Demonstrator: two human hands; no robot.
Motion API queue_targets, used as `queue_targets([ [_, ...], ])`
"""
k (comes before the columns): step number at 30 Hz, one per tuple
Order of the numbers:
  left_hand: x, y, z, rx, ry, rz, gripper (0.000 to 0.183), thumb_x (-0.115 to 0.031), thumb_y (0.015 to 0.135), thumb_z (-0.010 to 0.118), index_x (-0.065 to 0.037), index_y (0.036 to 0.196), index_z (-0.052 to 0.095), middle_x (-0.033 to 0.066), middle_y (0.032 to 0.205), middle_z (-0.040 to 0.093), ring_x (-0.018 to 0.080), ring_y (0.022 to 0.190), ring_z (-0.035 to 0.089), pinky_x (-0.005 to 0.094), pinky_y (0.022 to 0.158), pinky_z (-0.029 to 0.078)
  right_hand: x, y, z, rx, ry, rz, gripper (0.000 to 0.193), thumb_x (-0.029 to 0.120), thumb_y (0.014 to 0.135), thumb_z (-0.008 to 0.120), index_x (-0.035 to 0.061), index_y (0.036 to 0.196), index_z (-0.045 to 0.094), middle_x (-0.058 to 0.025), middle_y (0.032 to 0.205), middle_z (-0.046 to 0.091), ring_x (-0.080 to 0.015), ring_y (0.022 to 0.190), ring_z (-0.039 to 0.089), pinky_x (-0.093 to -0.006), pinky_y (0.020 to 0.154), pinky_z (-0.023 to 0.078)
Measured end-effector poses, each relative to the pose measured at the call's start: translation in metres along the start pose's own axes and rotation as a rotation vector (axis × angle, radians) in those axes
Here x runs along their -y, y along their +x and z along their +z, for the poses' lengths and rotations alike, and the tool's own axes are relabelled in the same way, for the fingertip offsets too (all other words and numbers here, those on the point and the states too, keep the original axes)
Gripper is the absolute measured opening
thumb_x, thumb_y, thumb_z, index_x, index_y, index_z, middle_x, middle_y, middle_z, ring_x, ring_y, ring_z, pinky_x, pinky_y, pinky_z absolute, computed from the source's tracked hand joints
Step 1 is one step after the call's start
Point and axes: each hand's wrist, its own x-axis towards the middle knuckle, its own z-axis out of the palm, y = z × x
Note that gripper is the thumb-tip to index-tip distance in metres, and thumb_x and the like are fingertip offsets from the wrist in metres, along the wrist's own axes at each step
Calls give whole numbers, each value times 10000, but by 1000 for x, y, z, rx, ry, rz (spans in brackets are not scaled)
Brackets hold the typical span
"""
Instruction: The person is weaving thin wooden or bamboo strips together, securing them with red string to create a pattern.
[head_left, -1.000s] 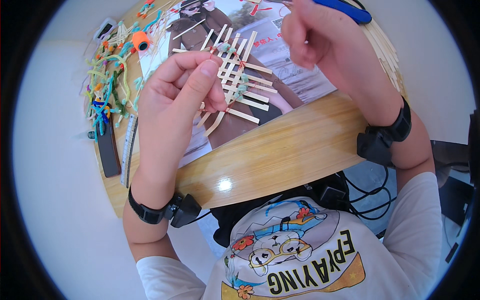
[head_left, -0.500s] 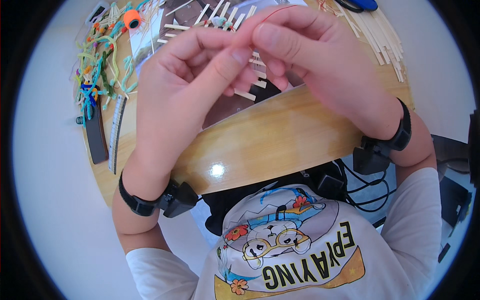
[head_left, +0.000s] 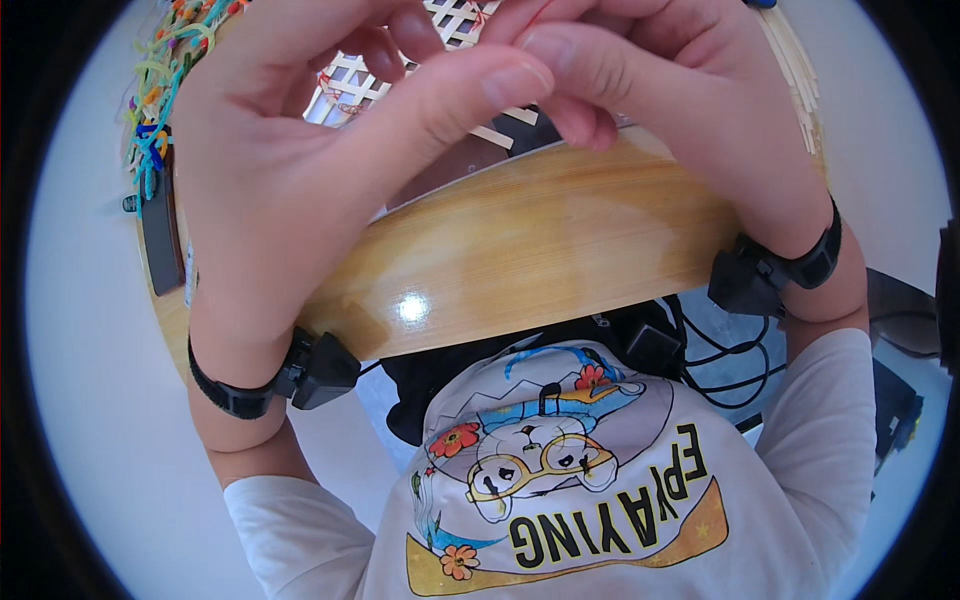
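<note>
the right hand (head_left: 655, 80) pinches red thread (head_left: 542, 11); the left hand (head_left: 285, 140) gapes, woven lattice (head_left: 457, 25) at its two o'clock.

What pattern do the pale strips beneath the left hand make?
The pale strips make a criss-cross lattice, best seen in the head view.

I take this for a craft workspace, whether home or workshop I can't tell: tangled colourful fuzzy strands (head_left: 160, 75) far left, pale wooden strips (head_left: 796, 75) far right, a woven lattice (head_left: 355, 85) between, a wooden tabletop (head_left: 560, 230).
</note>
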Motion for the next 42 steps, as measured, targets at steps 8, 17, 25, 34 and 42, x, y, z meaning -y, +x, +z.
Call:
queue_targets([
  [8, -1, -3, -7, 39, 62, 61, 257, -181, 1010, 658, 2, 1183, 711, 60, 1150, 718, 89, 886, 594, 231, 810, 456, 3, -3, 0, -7, -121, -57, 156, 97, 1019, 641, -6, 1130, 675, -7, 902, 685, -33, 761, 600, -190, 671, 500],
  [17, 0, 3, -24, 377, 556, 41, 164, -138, 912, 756, -22, 1027, 738, 32, 1070, 721, 129, 908, 634, 275, 846, 479, 28, -7, -21, -226, -291, -181, 185, 176, 1018, 650, -1, 1053, 692, 14, 712, 604, -33, 573, 462, -180, 519, 371],
  [25, -3, 2, -13, 479, 472, -95, 148, -87, 869, 773, 19, 958, 721, 60, 940, 684, 176, 892, 643, 291, 840, 484, 29, -7, -20, -347, -368, -255, 236, 235, 1007, 662, 1, 1018, 695, 29, 621, 530, -39, 515, 396, -191, 477, 322],
  [34, -1, 0, -7, 517, 565, -22, 99, -42, 865, 756, 16, 933, 714, 64, 907, 674, 195, 864, 637, 294, 819, 488, 41, -4, -30, -346, -445, 6, 154, 151, 990, 671, 1, 997, 702, 11, 728, 621, -24, 574, 446, -186, 505, 349],
  [42, 1, -7, -7, 507, 584, -72, 94, -45, 874, 749, 9, 938, 705, 58, 897, 670, 184, 855, 633, 288, 802, 490, 29, 14, -48, -373, -805, 229, 134, 140, 970, 688, 10, 980, 716, 26, 761, 630, -32, 655, 520, -184, 574, 407],
])
